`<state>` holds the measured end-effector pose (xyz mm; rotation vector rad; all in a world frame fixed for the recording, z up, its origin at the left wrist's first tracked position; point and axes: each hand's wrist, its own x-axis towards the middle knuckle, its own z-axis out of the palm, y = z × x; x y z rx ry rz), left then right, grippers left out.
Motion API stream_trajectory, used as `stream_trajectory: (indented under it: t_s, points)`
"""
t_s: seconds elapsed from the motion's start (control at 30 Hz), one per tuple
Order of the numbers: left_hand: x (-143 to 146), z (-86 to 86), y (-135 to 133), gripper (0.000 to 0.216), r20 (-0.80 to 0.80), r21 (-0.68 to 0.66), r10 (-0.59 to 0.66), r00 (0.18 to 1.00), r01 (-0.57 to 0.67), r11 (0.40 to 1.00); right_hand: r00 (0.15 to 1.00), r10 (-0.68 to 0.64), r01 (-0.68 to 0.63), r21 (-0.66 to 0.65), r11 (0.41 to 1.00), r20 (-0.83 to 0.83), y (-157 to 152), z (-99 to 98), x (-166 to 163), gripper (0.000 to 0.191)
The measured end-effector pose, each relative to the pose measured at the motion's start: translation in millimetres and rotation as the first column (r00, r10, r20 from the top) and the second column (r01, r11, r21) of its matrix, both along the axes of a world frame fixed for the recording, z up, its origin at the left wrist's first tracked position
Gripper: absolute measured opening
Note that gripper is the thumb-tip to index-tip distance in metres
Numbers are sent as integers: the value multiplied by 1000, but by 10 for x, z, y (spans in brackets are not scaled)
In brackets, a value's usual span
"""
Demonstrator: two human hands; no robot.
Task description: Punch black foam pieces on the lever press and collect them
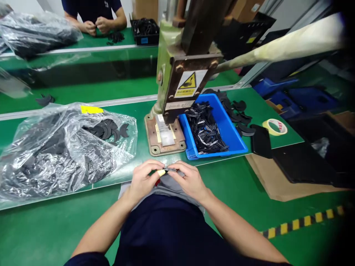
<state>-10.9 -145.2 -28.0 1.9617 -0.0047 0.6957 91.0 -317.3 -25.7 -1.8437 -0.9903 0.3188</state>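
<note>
Between my two hands, just in front of the table edge, is a small thin black part (169,169). My left hand (145,179) pinches its left end; a yellow cover sits on the thumb tip. The right hand (188,179) grips the other end between thumb and fingers. Straight ahead stands a green hand press (169,74) with a metal block (166,135) on its base. To the right of the press, a blue bin (235,142) holds many small black parts. A clear plastic bag (69,155) of dark curved pieces lies to the left.
Dark curved pieces (240,112) lie loose behind the bin, near a tape roll (275,127) and a black tray (260,141). The press's long pale lever (283,44) reaches over the right side. Across the bench, another person's hands (97,26) work beside a black bin (145,31).
</note>
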Motion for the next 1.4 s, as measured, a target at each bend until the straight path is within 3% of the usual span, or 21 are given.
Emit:
stream_trajectory:
  t_s: [0.4,0.63,0.77,0.87,1.0,1.13,1.3,1.4]
  points:
    - [0,-115,1,11,21,-15,-25,999,25,1000,998,-34,35,22,999,-61,0,-135,-22,14]
    - [59,-25,82,11,-29,71,-106,994,107,992,989,-42,36,-40,999,-144,23,-99,47,18]
    - [327,87,334,12,-63,191,118,991,-104,976,976,-81,60,-110,992,-200,-86,58,97,29]
    - [647,102,541,16,-61,288,237,970,-210,934,970,-46,3,-176,984,-239,-213,244,119,28]
    - [1004,-25,698,23,-48,435,236,971,-192,880,977,76,-106,-143,984,-197,-334,437,148,25]
    - [1121,-139,746,31,-85,556,209,974,-128,821,984,79,-102,-143,984,-158,-447,449,207,23]
    - [1141,-132,730,35,-113,647,177,978,-63,760,997,-40,33,-88,996,-71,-580,489,401,20]
    - [1154,-135,693,37,-125,644,187,974,-64,763,956,-295,292,158,943,-7,-567,778,683,21]
